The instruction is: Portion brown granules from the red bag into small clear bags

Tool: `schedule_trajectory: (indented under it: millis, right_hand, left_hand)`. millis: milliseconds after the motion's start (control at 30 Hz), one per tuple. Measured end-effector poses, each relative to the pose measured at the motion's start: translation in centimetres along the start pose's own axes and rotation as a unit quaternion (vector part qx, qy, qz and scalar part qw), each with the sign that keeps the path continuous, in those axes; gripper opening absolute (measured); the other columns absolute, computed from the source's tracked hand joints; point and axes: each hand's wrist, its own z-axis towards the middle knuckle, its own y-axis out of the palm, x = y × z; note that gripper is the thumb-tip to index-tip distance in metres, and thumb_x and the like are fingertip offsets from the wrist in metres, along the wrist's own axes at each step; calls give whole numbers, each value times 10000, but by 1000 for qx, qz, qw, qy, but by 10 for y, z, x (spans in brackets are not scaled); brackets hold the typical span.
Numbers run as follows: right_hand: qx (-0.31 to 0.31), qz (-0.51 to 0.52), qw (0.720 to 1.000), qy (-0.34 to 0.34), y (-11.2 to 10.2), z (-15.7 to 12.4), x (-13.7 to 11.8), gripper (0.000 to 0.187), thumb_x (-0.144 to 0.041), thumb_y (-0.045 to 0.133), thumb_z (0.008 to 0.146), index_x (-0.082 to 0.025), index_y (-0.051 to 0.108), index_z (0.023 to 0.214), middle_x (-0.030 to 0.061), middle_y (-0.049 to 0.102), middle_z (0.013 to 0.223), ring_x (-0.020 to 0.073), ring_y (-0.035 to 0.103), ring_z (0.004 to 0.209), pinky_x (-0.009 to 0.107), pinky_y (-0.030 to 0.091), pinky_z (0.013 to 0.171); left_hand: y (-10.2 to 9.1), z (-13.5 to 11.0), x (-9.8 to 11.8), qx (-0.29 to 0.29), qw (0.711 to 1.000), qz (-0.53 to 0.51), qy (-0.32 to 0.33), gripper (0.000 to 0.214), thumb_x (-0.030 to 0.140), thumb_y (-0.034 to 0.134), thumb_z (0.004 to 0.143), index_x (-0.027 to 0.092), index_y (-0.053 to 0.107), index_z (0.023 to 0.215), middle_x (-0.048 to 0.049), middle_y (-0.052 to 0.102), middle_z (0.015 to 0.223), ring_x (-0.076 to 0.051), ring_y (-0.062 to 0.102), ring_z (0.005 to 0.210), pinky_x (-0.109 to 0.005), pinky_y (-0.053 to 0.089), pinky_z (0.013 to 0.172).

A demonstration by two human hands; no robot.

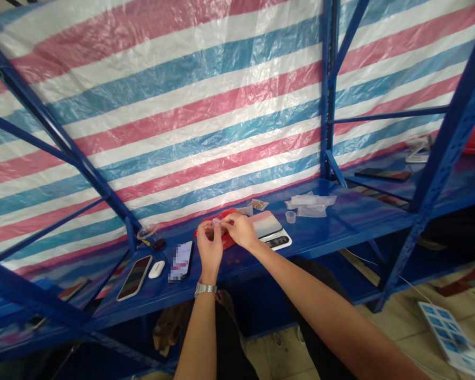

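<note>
Both my hands meet over the blue metal shelf (pixel 332 227). My left hand (pixel 209 247), with a metal watch on its wrist, and my right hand (pixel 239 230) pinch a small clear plastic bag (pixel 217 222) between their fingertips. Just beneath them lies a red bag (pixel 226 216). To the right of my right hand sits a small digital scale (pixel 269 228) with a pale platform.
Left of my hands lie two phones (pixel 135 276) (pixel 181 260), a white earbud case (pixel 157 269) and a small dark object (pixel 159 244). Behind the scale are small filled bags (pixel 257 205), empty clear bags (pixel 311 205) and a tiny plastic cup (pixel 290 216). A striped tarp backs the shelf.
</note>
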Motion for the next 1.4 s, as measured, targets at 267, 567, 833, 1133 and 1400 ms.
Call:
schedule_trajectory:
  millis: [267, 567, 833, 1133, 1400]
  right_hand:
    - [17, -80, 996, 36, 4, -7, -5, 141, -232, 689, 923, -292, 801, 863, -9, 824, 931, 225, 765, 892, 287, 540, 777]
    - [92, -75, 991, 68, 1, -5, -6, 167, -305, 649, 972, -303, 815, 970, 19, 826, 1012, 243, 771, 957, 300, 557, 814]
    - [-21, -132, 991, -24, 5, -8, -11, 209, -256, 613, 983, -267, 822, 983, 39, 823, 967, 221, 747, 894, 292, 519, 830]
    - [-12, -208, 978, -27, 5, -6, -11, 168, -278, 663, 966, -263, 814, 894, 49, 814, 940, 259, 685, 961, 398, 453, 964]
    - [-8, -187, 982, -3, 3, -4, -14, 159, -286, 715, 933, -268, 811, 808, 28, 820, 929, 266, 704, 987, 426, 438, 997]
  left_hand:
    - [-8, 2, -3, 124, 980, 156, 17, 270, 422, 735, 871, 221, 582, 967, -117, 569, 1082, -352, 524, 1111, -574, 397, 1039]
    - [4, -4, 6, -31, 998, 26, 41, 239, 407, 591, 990, 233, 613, 828, -6, 622, 766, -177, 589, 711, -326, 491, 737]
    - [14, 2, -11, -15, 992, -112, -49, 247, 402, 598, 972, 195, 686, 1076, -91, 756, 1057, -216, 727, 945, -369, 565, 910]
    - [15, 4, -24, -35, 986, -141, -83, 270, 426, 663, 924, 179, 733, 1009, -101, 782, 1023, -238, 744, 963, -379, 582, 907]
    - [16, 4, -34, -42, 978, -178, -101, 292, 466, 670, 909, 181, 728, 942, -86, 780, 954, -234, 736, 893, -377, 597, 836]
